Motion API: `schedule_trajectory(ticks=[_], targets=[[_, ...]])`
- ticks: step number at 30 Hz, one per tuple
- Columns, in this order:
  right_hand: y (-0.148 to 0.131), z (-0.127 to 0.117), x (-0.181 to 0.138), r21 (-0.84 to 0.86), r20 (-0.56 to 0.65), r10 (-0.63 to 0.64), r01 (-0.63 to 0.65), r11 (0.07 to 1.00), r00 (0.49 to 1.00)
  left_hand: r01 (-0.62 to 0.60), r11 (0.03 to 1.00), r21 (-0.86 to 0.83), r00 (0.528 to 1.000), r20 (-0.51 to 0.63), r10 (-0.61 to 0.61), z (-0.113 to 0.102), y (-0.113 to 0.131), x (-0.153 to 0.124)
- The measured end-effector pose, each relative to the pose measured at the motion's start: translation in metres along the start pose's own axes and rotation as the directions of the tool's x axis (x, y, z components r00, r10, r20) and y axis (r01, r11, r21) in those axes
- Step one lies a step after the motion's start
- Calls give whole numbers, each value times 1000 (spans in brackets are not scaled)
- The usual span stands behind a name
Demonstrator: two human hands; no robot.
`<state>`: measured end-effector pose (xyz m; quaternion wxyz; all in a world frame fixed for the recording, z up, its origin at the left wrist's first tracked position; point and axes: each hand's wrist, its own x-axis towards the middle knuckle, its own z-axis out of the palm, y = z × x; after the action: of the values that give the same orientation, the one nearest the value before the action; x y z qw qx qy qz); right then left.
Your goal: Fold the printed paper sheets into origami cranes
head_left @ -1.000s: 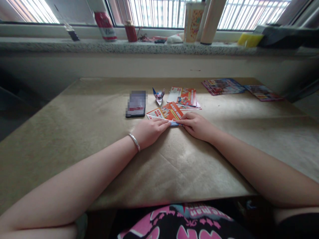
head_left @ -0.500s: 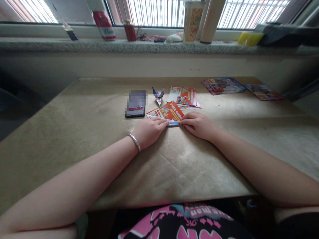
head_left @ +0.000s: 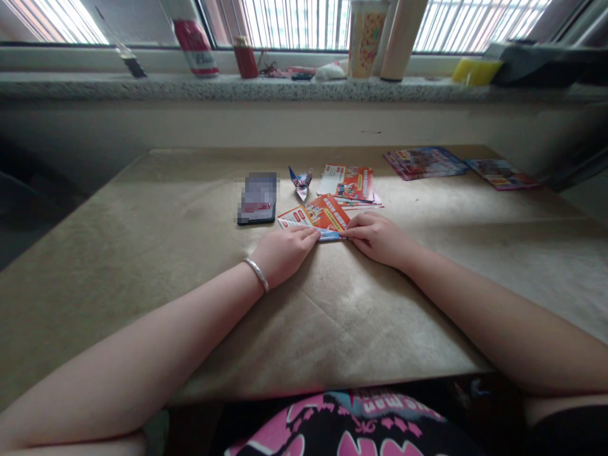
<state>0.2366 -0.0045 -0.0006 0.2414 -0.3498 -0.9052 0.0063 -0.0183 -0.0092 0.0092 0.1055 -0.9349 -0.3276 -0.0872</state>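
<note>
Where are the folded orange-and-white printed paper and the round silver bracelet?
Folded orange-and-white printed paper [head_left: 327, 213], head view: middle of its orange face.
Round silver bracelet [head_left: 257, 274], head view: middle of its band.

Over the link I see orange and white print on the folded paper [head_left: 327, 213], its near strip [head_left: 329, 235] pale blue; a blue tip on the paper crane [head_left: 301, 185]; beige across the counter [head_left: 427, 316]; grey speckles along the windowsill [head_left: 285, 90].

Left hand [head_left: 285, 253], right hand [head_left: 380, 242] slightly farther apart; more blue paper fold [head_left: 329, 235] showing between.
</note>
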Motion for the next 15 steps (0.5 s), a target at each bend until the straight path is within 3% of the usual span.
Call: schedule_trajectory(ticks=[15], targets=[[-5, -3, -2, -102, 24, 23, -21, 995, 999, 67, 997, 24, 997, 44, -68, -11, 14, 5]])
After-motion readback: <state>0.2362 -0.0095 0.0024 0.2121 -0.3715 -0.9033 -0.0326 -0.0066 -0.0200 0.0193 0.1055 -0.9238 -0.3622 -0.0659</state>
